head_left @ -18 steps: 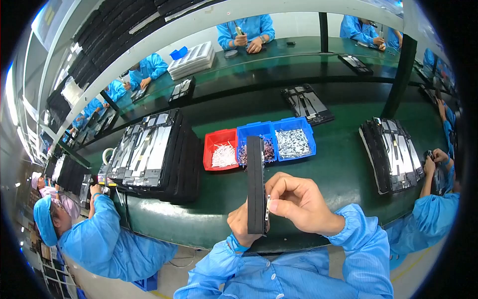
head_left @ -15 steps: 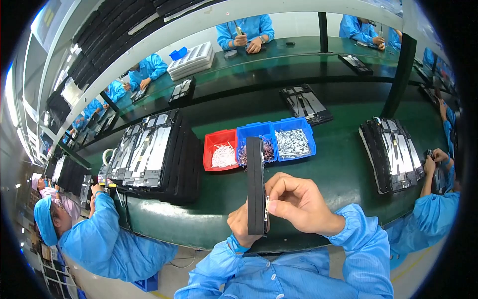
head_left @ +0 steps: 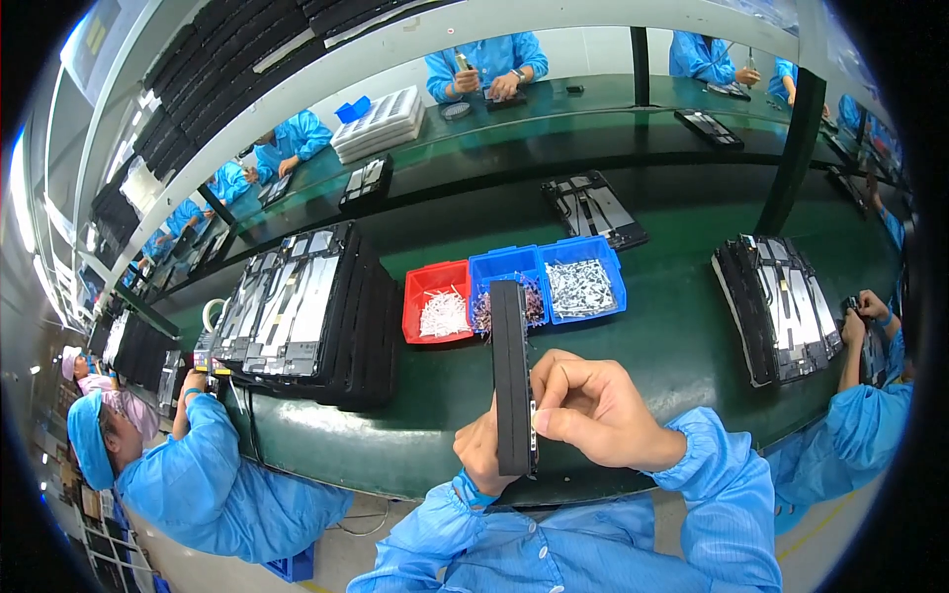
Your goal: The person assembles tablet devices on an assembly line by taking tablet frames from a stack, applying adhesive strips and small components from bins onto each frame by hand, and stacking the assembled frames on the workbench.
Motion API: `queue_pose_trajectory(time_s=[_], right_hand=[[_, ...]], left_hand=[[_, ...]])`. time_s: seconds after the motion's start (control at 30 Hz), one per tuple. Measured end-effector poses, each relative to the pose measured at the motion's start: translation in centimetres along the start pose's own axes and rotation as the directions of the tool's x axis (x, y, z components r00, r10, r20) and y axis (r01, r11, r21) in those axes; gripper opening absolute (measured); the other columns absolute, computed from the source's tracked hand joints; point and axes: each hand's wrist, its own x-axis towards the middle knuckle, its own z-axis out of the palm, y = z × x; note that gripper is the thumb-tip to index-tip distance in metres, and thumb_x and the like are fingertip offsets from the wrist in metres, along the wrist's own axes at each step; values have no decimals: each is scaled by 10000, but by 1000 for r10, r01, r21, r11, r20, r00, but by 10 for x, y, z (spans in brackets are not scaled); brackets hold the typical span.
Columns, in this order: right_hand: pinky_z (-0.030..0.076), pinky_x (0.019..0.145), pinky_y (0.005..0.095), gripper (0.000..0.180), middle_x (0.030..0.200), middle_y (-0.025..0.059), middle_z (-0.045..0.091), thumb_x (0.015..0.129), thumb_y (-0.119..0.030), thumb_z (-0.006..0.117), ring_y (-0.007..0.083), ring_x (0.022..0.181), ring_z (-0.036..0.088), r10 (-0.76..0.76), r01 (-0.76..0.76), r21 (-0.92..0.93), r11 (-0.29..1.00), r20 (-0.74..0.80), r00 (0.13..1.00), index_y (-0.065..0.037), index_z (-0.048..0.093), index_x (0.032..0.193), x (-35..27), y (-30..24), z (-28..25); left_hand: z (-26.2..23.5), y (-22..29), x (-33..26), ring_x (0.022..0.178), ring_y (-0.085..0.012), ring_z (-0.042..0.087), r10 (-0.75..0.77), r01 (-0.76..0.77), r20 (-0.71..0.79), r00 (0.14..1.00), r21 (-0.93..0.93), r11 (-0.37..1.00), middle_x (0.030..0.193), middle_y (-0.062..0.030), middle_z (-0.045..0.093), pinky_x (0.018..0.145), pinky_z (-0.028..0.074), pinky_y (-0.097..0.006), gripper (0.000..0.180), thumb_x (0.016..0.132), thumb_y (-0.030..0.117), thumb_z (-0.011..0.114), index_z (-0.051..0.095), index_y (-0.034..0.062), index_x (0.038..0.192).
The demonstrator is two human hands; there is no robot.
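Observation:
My left hand is closed round a thick black slab, held upright on edge over the near side of the bench. It looks like one of the black-framed device units stacked nearby; its inner face is turned away to the right and barely shows. Against the right side of the slab, my right hand has thumb and forefinger pinched on a small pale strip. The thumb tip hides part of that strip. Just beyond the slab stand a red bin of white pieces and two joined blue bins of small parts.
A tall stack of units stands left, another stack right. One unit lies beyond the bins. White trays sit farther back. A shelf post rises at right. Co-workers in blue sit at left, right and across.
The slab and my left hand have come slightly down and right. Between my right fingers, less of the pale strip shows, nearer the slab's edge. The unit beyond the bins has slid left.

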Motion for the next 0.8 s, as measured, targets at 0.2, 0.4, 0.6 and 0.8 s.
queue_pose_trajectory(time_s=[0.2, 0.4, 0.6, 0.8], right_hand=[[489, 782, 259, 61, 990, 95, 548, 852, 47, 654, 117, 886, 573, 20, -20, 12, 1000, -9, 1000, 31, 602, 823, 1, 0, 0], [488, 747, 246, 70, 956, 85, 576, 851, 19, 671, 102, 853, 583, 42, -42, -48, 998, -1, 999, 29, 607, 822, 2, -3, -2], [502, 750, 250, 77, 916, 62, 649, 872, -18, 657, 94, 844, 622, 179, -171, 86, 982, -94, 979, 27, 612, 915, 1, -2, -1], [507, 758, 260, 63, 889, 54, 647, 866, -7, 628, 88, 841, 615, 232, -222, 107, 969, -96, 968, 12, 593, 915, 1, -8, 2]], left_hand=[[-2, 0, 2, 690, -262, 725, 14, -14, 11, 1000, -1, 1000, 855, -166, 719, 601, 559, -314, 458, 737, 17, 739, 628, -135, 1155], [0, -1, 1, 671, -260, 722, 16, -16, 2, 1000, 16, 1000, 851, -174, 718, 597, 558, -312, 454, 739, 12, 731, 630, -138, 1156], [1, 2, 8, 649, -244, 716, 35, -34, -24, 999, 48, 998, 854, -172, 723, 577, 553, -300, 452, 735, -5, 722, 631, -138, 1157], [0, 3, 7, 575, -215, 685, 42, -41, -16, 999, 54, 998, 773, -149, 705, 533, 526, -291, 533, 736, 5, 742, 596, -147, 1226]])
